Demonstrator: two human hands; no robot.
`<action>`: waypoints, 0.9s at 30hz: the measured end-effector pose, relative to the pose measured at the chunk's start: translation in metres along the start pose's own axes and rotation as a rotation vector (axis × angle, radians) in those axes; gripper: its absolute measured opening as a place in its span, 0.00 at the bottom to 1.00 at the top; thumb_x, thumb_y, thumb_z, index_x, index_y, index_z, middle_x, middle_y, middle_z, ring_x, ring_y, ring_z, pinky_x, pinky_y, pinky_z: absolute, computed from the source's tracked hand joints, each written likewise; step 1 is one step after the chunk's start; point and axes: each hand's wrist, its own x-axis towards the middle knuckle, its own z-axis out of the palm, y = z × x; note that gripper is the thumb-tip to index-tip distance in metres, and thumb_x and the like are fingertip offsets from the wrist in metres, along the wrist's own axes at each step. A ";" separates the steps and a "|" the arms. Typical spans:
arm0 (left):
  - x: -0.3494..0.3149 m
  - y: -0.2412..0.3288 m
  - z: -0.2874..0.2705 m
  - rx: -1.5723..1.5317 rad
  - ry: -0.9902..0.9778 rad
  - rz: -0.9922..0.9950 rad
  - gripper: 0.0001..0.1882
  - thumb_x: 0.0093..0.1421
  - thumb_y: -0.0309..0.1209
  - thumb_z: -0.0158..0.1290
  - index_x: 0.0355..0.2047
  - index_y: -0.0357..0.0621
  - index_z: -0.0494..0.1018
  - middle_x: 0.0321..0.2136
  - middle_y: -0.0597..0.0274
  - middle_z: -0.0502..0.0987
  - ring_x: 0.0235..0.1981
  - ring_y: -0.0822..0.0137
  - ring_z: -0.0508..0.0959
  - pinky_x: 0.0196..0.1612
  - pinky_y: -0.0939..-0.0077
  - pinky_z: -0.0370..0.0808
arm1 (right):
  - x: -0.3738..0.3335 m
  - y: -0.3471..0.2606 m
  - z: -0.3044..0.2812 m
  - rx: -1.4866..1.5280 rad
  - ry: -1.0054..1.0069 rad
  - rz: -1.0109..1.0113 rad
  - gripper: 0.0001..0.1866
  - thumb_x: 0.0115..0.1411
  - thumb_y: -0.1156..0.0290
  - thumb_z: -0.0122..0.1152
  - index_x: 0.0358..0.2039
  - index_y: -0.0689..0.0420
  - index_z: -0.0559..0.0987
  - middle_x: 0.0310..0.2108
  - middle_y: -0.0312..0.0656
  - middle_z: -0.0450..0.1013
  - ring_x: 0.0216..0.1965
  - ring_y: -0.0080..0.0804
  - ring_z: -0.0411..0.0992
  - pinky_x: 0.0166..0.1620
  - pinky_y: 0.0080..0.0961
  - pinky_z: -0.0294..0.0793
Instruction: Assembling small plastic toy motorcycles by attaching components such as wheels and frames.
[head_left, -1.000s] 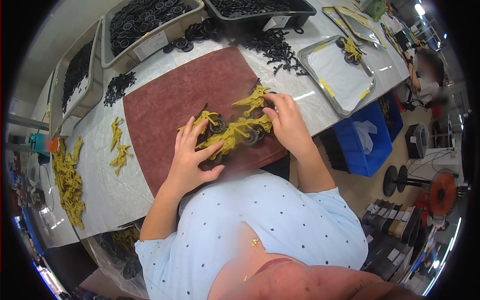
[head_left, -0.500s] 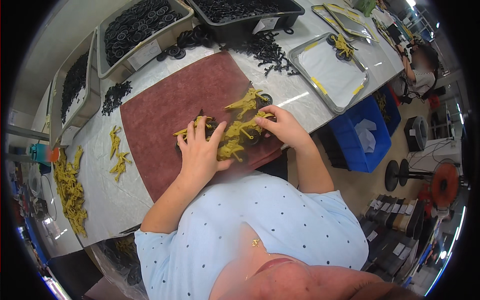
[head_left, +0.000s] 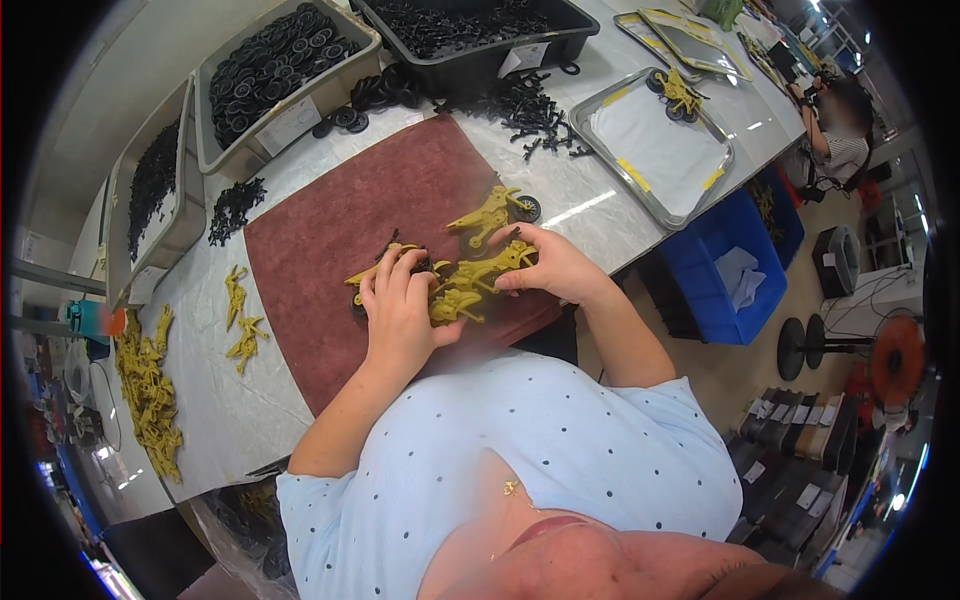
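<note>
Several yellow toy motorcycles lie close together on a dark red cloth. My left hand curls its fingers down over a yellow toy motorcycle at the left of the group; its fingertips and much of the toy are hidden. My right hand is closed on the right end of a yellow motorcycle body, thumb on the near side and fingers on the far side. Just beyond it lies another yellow motorcycle body with a black wheel. A yellow piece sits by my left thumb.
Bins of black wheels and small black parts line the table's far side. Loose black parts lie near them. Yellow parts are piled at left. A tray holds a finished-looking motorcycle; blue crates stand at right.
My right hand has changed from resting spread over the right motorcycle body to gripping its end. My left fingers have curled in closer together. The camera view has shifted slightly.
</note>
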 end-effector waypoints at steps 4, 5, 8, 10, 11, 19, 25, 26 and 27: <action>0.006 0.004 -0.002 0.026 0.037 0.045 0.29 0.31 0.36 0.67 0.35 0.41 0.70 0.45 0.56 0.69 0.54 0.54 0.66 0.52 0.53 0.57 | -0.005 -0.009 -0.004 -0.050 0.005 -0.023 0.25 0.49 0.76 0.69 0.47 0.60 0.71 0.36 0.38 0.73 0.32 0.22 0.72 0.35 0.19 0.74; 0.008 0.004 -0.002 0.024 0.054 0.071 0.29 0.31 0.36 0.67 0.35 0.40 0.70 0.43 0.57 0.71 0.51 0.56 0.68 0.50 0.56 0.59 | -0.006 -0.013 -0.006 0.014 0.006 0.021 0.24 0.49 0.76 0.69 0.47 0.60 0.71 0.35 0.37 0.73 0.32 0.22 0.72 0.36 0.19 0.74; 0.019 0.010 -0.003 0.033 0.016 0.079 0.29 0.34 0.37 0.66 0.37 0.40 0.69 0.36 0.58 0.73 0.43 0.59 0.71 0.46 0.62 0.61 | -0.011 -0.018 -0.010 0.134 0.042 0.078 0.24 0.50 0.75 0.68 0.47 0.59 0.71 0.34 0.37 0.73 0.31 0.21 0.72 0.36 0.19 0.74; 0.027 0.011 0.000 0.043 0.013 0.119 0.29 0.36 0.37 0.66 0.38 0.38 0.69 0.34 0.57 0.73 0.39 0.59 0.72 0.44 0.64 0.63 | -0.013 -0.022 -0.011 0.188 0.079 0.089 0.23 0.51 0.75 0.68 0.47 0.59 0.71 0.34 0.37 0.73 0.31 0.21 0.71 0.36 0.18 0.74; 0.030 0.011 0.002 0.052 0.010 0.157 0.30 0.37 0.37 0.66 0.40 0.37 0.69 0.32 0.56 0.74 0.36 0.59 0.74 0.43 0.67 0.64 | -0.015 -0.025 -0.010 0.218 0.088 0.066 0.22 0.52 0.73 0.67 0.47 0.59 0.71 0.33 0.37 0.73 0.31 0.21 0.71 0.35 0.18 0.73; 0.065 0.021 0.001 -0.109 -0.039 0.138 0.30 0.41 0.33 0.65 0.44 0.35 0.68 0.34 0.52 0.76 0.35 0.55 0.77 0.38 0.66 0.72 | -0.024 -0.009 -0.043 0.223 0.119 0.045 0.17 0.56 0.72 0.63 0.46 0.58 0.70 0.33 0.40 0.74 0.28 0.26 0.75 0.31 0.19 0.73; 0.091 0.025 -0.018 -0.304 0.191 -0.090 0.16 0.47 0.28 0.63 0.36 0.40 0.73 0.30 0.54 0.77 0.28 0.60 0.79 0.32 0.72 0.76 | -0.050 -0.020 -0.121 0.398 0.425 -0.132 0.17 0.58 0.72 0.60 0.47 0.57 0.68 0.34 0.46 0.74 0.27 0.36 0.77 0.29 0.27 0.78; 0.091 0.022 -0.021 -0.306 0.196 -0.082 0.16 0.47 0.28 0.63 0.36 0.40 0.73 0.30 0.54 0.77 0.28 0.60 0.79 0.32 0.72 0.76 | -0.049 -0.020 -0.143 0.392 0.525 -0.182 0.16 0.59 0.71 0.58 0.47 0.58 0.68 0.32 0.47 0.74 0.26 0.36 0.76 0.29 0.29 0.78; 0.092 0.021 -0.022 -0.304 0.162 -0.119 0.16 0.47 0.27 0.63 0.35 0.39 0.73 0.28 0.54 0.77 0.28 0.60 0.79 0.31 0.72 0.75 | -0.050 -0.023 -0.165 0.380 0.614 -0.200 0.15 0.61 0.71 0.57 0.47 0.59 0.68 0.32 0.48 0.74 0.26 0.36 0.75 0.29 0.30 0.77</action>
